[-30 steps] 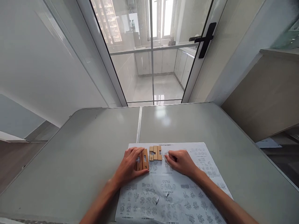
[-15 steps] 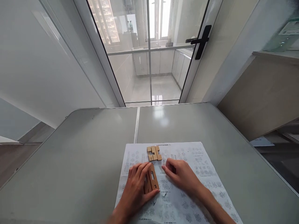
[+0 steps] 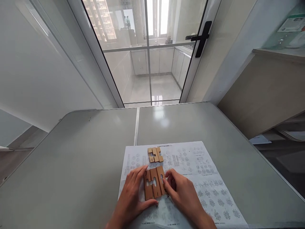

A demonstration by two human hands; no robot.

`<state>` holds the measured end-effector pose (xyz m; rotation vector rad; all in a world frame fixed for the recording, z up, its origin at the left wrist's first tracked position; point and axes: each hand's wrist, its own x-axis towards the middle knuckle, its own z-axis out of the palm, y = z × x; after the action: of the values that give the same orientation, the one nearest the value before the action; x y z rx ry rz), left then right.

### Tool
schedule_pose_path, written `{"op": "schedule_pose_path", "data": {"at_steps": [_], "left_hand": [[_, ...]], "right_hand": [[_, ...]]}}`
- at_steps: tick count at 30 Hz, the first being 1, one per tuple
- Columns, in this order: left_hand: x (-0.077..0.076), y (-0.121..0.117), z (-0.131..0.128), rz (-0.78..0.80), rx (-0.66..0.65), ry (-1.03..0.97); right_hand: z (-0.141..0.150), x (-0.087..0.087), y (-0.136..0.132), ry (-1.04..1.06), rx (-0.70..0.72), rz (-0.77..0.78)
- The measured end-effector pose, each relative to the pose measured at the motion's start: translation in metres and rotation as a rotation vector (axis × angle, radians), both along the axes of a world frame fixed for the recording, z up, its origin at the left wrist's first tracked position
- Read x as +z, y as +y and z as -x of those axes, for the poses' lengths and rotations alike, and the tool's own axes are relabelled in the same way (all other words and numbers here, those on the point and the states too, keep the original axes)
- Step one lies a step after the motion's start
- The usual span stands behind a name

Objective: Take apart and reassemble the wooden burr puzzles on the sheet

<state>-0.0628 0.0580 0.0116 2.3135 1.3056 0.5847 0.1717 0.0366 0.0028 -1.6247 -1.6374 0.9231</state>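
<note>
three dark wooden pieces (image 3: 155, 190) lie flat and side by side on the printed sheet (image 3: 207, 178), between the two hands. their long edges run close together; whether every edge touches cannot be told. notches and slots in the pieces let the white paper show through. three light wooden pieces (image 3: 156, 156) sit just beyond, also in a row, untouched by either hand. sheet rests on the bench (image 3: 95, 159).

left hand (image 3: 130, 194): fingers spread from the thumb in a wide c, index tip at the far left corner of the row, thumb reaching along the near side. probably this frames the row so the pieces hold their alignment. flat placement likely gives them a steady base.

right hand (image 3: 184, 192): fingers curled inward, thumb and index at the right edge of the rightmost dark piece. a light side contact, seemingly to square that piece against its neighbour; whether it is pinched or only pressed cannot be told.

pose: both wrists low, entering from the near side, hands angled inward toward each other.
</note>
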Motion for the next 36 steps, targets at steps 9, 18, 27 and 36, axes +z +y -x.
{"op": "schedule_pose_path", "data": {"at_steps": [9, 18, 27, 36], "left_hand": [[-0.005, -0.003, 0.005, 0.006, 0.015, -0.031], [0.000, -0.003, 0.005, 0.000, -0.008, -0.039], [0.002, -0.002, 0.005, -0.030, -0.022, -0.038], [0.004, -0.006, 0.003, -0.016, -0.033, -0.056]], "right_hand": [[-0.001, -0.008, -0.004, 0.078, -0.035, -0.099], [-0.001, -0.006, -0.004, 0.085, -0.067, -0.103], [-0.002, -0.006, -0.005, 0.097, -0.066, -0.097], [0.000, -0.004, -0.005, 0.125, -0.066, -0.048]]}}
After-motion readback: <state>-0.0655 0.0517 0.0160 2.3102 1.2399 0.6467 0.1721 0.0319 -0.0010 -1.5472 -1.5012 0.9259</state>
